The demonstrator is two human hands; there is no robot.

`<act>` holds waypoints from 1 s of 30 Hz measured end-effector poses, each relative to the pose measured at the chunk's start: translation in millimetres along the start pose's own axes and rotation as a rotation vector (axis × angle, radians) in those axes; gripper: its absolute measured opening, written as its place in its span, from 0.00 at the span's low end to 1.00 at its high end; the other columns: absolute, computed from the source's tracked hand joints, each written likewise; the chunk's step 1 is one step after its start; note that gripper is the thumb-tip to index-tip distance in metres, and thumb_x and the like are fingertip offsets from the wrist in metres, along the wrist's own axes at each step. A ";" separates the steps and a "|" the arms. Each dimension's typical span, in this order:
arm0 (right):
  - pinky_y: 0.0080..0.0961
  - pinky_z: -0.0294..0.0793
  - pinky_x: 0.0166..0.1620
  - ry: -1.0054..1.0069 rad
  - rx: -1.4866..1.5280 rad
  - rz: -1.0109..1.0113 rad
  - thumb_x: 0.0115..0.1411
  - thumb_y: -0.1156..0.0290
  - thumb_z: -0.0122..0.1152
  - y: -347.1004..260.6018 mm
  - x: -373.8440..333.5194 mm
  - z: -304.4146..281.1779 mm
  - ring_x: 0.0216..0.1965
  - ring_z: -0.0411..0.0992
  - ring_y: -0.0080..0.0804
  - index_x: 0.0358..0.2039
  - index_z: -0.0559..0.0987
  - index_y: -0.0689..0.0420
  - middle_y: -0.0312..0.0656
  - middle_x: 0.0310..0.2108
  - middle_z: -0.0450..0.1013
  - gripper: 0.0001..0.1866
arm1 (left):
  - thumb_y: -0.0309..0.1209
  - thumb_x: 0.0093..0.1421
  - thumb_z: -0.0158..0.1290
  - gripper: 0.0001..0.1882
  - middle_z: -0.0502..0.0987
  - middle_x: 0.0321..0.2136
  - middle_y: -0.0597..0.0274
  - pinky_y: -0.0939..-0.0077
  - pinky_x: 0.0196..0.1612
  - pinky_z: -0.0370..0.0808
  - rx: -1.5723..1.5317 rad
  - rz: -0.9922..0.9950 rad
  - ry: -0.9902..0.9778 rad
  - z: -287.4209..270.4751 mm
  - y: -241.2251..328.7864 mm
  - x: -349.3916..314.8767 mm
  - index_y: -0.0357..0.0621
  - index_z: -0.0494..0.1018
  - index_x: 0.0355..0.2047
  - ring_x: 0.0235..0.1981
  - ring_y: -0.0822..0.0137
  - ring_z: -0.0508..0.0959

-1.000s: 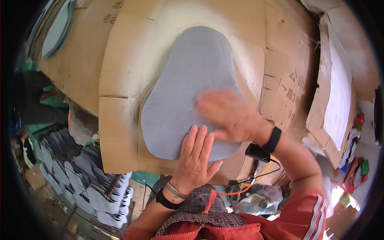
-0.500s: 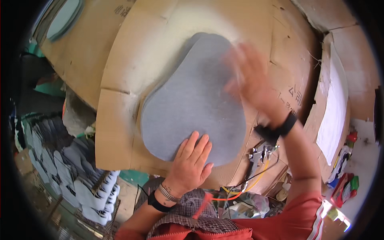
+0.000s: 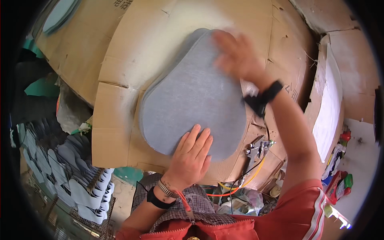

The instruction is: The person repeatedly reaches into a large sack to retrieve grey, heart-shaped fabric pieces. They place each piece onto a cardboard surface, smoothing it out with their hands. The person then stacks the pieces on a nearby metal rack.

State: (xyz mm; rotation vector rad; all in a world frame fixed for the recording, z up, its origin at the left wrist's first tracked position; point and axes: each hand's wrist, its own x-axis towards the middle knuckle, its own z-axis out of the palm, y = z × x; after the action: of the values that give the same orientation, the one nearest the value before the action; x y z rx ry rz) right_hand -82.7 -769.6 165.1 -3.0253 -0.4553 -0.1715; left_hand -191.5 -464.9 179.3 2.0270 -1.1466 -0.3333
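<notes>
A stack of grey, pear-shaped sheets (image 3: 192,96) lies on cardboard in front of me, its narrow end pointing away. Several layers show along its left edge; what they are made of I cannot tell. My left hand (image 3: 190,160) rests flat on the wide near end, fingers stretched out, holding nothing. Over the upper right edge of the narrow end is my right hand (image 3: 238,56), blurred by motion. Its fingers look spread and nothing shows in them; whether it touches the top sheet I cannot tell.
Cardboard (image 3: 110,144) with pale overspray covers the work surface. To the right of the stack lies a metal spray gun (image 3: 258,152) with a yellow hose (image 3: 252,174). A rack of grey insole-shaped pieces (image 3: 80,192) stands at lower left. White paper (image 3: 327,108) hangs at right.
My right hand has moved left and slightly away from me, onto the narrow end's edge. The left hand stays flat on the stack. The whole view has shifted slightly.
</notes>
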 end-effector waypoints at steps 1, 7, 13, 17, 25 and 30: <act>0.50 0.51 0.65 0.076 -0.067 0.389 0.58 0.48 0.56 41.9 2.0 -8.8 0.66 0.55 0.44 0.60 0.68 0.50 0.41 0.62 0.63 0.33 | 0.33 0.56 0.51 0.24 0.68 0.57 0.49 0.50 0.61 0.60 -0.010 0.007 -0.004 0.6 2.4 0.4 0.33 0.71 0.51 0.62 0.45 0.61; 0.47 0.52 0.65 0.074 0.068 -0.253 0.59 0.48 0.57 -36.7 21.8 2.8 0.65 0.55 0.44 0.60 0.68 0.50 0.44 0.61 0.64 0.32 | 0.32 0.55 0.52 0.25 0.67 0.57 0.49 0.50 0.61 0.60 -0.012 -0.034 -0.002 -0.5 0.0 -6.4 0.34 0.70 0.52 0.62 0.46 0.61; 0.42 0.55 0.65 0.052 -0.102 0.047 0.63 0.54 0.50 1.3 19.1 -10.8 0.64 0.56 0.41 0.59 0.67 0.55 0.46 0.61 0.62 0.27 | 0.31 0.54 0.52 0.24 0.67 0.57 0.49 0.50 0.60 0.61 -0.011 -0.028 0.012 4.1 -3.5 -7.0 0.34 0.70 0.52 0.62 0.46 0.62; 0.41 0.52 0.67 -0.207 0.269 -0.304 0.63 0.56 0.48 -95.5 -16.5 -15.4 0.66 0.52 0.45 0.61 0.64 0.56 0.50 0.64 0.57 0.28 | 0.30 0.54 0.52 0.24 0.67 0.57 0.49 0.51 0.60 0.62 -0.033 -0.015 -0.013 -1.6 -4.6 0.7 0.34 0.70 0.51 0.62 0.47 0.62; 0.47 0.58 0.63 0.029 0.017 -0.017 0.55 0.63 0.62 -71.1 -15.9 -50.9 0.65 0.55 0.49 0.62 0.64 0.56 0.47 0.66 0.55 0.34 | 0.27 0.53 0.53 0.24 0.66 0.58 0.49 0.49 0.61 0.61 0.030 0.011 -0.039 -12.2 2.1 4.1 0.37 0.70 0.52 0.63 0.46 0.59; 0.45 0.48 0.67 0.054 0.235 0.547 0.60 0.56 0.54 -253.0 -39.9 -36.8 0.69 0.50 0.43 0.65 0.60 0.56 0.43 0.68 0.52 0.35 | 0.38 0.59 0.47 0.29 0.61 0.63 0.51 0.50 0.65 0.53 0.333 0.112 -0.278 -12.5 16.9 -24.0 0.41 0.64 0.60 0.66 0.53 0.57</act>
State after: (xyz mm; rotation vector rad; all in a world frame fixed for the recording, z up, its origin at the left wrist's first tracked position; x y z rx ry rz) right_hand -199.5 -543.5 211.8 -2.7755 0.3367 -0.1474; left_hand -208.4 -444.2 196.7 2.2393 -1.5675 -0.3976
